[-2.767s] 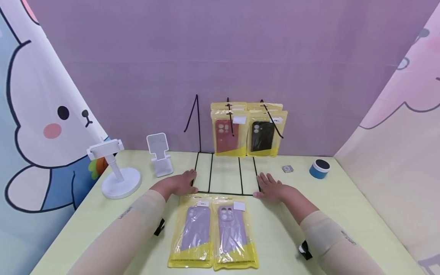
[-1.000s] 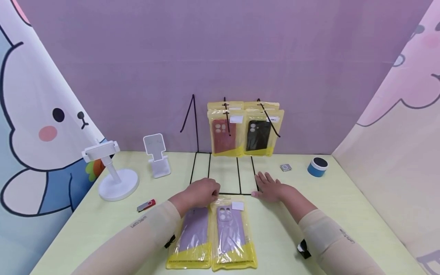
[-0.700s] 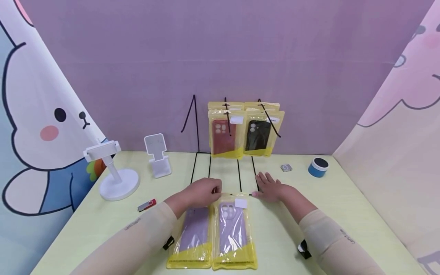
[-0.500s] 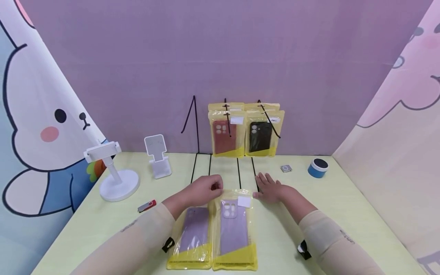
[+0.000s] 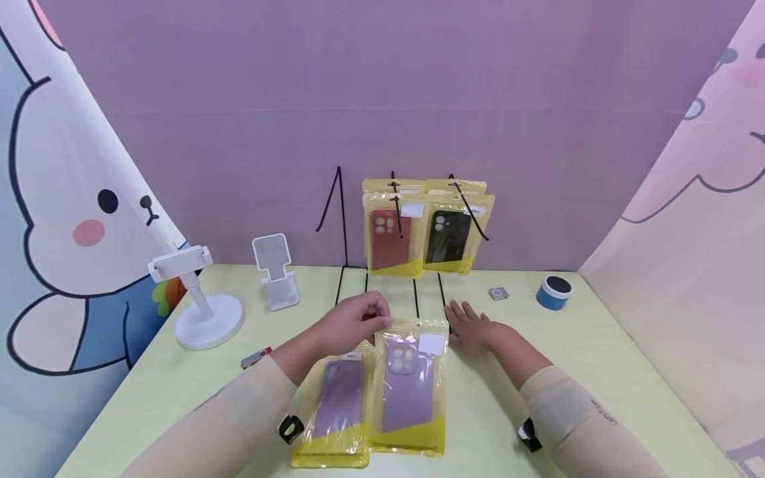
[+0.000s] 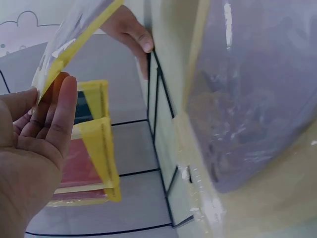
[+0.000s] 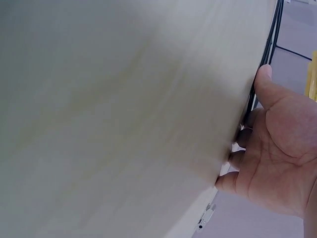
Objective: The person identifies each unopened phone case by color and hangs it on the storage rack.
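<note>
Your left hand (image 6: 29, 148) pinches the yellow top edge of a pouch (image 6: 74, 39) between thumb and fingers. A purple case (image 6: 247, 99) fills the right side. Beyond, your right hand (image 6: 126, 29) rests by the black wire rack (image 6: 158, 124).

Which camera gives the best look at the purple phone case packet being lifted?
The head view: the lifted packet shows whole, pinched by the left hand. The left wrist view catches only its edge; the right wrist view misses it.
</note>
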Demonstrator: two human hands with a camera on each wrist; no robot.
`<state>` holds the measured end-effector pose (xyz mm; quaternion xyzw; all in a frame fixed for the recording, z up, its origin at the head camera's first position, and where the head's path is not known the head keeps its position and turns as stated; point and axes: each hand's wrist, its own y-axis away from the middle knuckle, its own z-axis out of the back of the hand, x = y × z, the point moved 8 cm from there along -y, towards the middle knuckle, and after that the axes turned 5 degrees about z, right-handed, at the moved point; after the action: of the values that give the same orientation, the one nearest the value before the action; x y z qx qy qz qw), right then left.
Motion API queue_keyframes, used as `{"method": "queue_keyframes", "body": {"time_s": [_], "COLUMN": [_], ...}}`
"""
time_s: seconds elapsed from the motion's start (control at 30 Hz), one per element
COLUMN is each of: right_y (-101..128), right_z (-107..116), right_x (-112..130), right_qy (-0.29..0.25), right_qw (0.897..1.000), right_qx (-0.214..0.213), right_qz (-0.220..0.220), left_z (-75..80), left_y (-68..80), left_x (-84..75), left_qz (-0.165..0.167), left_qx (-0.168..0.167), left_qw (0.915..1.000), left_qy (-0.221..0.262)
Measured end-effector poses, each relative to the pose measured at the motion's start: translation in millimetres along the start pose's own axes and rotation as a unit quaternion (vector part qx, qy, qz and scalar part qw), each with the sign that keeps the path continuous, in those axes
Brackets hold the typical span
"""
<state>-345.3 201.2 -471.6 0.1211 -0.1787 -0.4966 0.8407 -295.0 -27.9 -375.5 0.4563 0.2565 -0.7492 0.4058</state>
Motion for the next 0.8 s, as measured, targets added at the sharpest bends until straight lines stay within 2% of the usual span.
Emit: {"method": "queue_keyframes", "body": {"time_s": [0.2,0.33,0.47,0.63,0.8], "right_y": [-1,-2,-3,-3,-3], "right_z": [0,0,1,2,0], "right_x": [-3,-3,-4,-4,-4], "right_qy": [-0.005,-0.010,-0.009,-0.009,-0.009], "right_qw": [1.000,1.000,1.000,1.000,1.000], "right_qx": [-0.001,0.003,0.006,0.003,-0.001], "right_qz": [-0.009,-0.019,-0.026,-0.022,-0.018], "left_z": [18.0,32.7,47.5,71.5,97.0], "left_y": [8.4,15.7,23.0,33.6,44.3], "left_x": [-17.0,-30.1,-42.8,-58.6,-67.4], "left_qz": [-0.021,-0.035,-0.046,-0.052,-0.046], "left_qx": [-0.040,-0.070,-0.103,-0.162,-0.215], "left_qw": [0.9988,0.9961,0.9927,0.9833,0.9714], "left_qy": [-0.020,-0.042,-0.044,-0.064,-0.091]}}
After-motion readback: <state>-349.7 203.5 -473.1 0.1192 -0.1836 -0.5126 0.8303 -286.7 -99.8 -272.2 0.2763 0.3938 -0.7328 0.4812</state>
